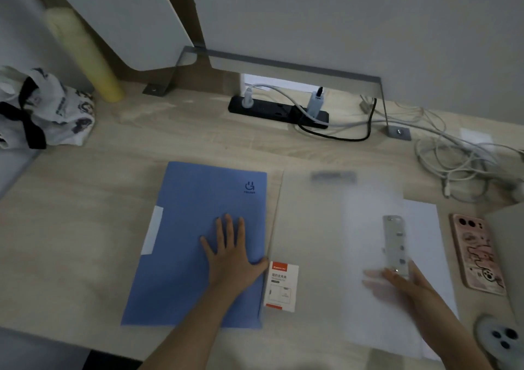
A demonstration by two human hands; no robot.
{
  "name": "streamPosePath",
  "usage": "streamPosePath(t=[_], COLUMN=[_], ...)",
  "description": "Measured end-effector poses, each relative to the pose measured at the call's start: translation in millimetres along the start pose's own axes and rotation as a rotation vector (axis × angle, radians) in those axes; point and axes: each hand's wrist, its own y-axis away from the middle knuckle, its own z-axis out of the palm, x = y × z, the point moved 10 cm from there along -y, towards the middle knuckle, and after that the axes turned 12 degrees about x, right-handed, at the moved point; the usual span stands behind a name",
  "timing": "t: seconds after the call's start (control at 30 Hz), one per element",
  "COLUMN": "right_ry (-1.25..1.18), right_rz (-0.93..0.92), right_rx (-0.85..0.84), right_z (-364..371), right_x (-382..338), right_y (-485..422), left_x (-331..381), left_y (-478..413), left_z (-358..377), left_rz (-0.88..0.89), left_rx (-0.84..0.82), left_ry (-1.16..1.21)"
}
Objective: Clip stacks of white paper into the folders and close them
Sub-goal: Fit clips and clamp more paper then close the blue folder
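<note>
A blue folder (195, 236) lies closed on the wooden desk, a white label on its left edge. My left hand (231, 252) rests flat on its lower right part, fingers spread. To the right lies an open pale grey folder (312, 228) with a white paper stack (397, 307) on its right half. A metal clip bar (395, 245) runs up the middle of that paper. My right hand (397, 280) is blurred at the lower end of the clip bar, fingers spread over the paper. A second dark clip (333, 176) shows blurred at the grey folder's top.
A small white and red card (281, 286) lies between the two folders. A pink phone (477, 253) and a white phone (499, 338) lie at the right edge. A black power strip (278, 110) and tangled cables (453, 154) sit behind; a patterned bag (48, 108) is far left.
</note>
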Motion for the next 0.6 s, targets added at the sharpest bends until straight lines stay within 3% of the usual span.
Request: streamPosePath(t=[0.17, 0.6], right_ry=[0.060, 0.102], right_rz=[-0.007, 0.080], right_rx=[-0.043, -0.059], right_z=[21.4, 97.6], right_x=[4.9, 44.4], right_y=[-1.8, 21.9], left_x=[-21.3, -159.5], left_y=[-2.2, 2.3], left_z=[-7.3, -20.1], left_rz=[-0.034, -0.189], left_rx=[0.024, 0.095], left_ry=[0.012, -0.032])
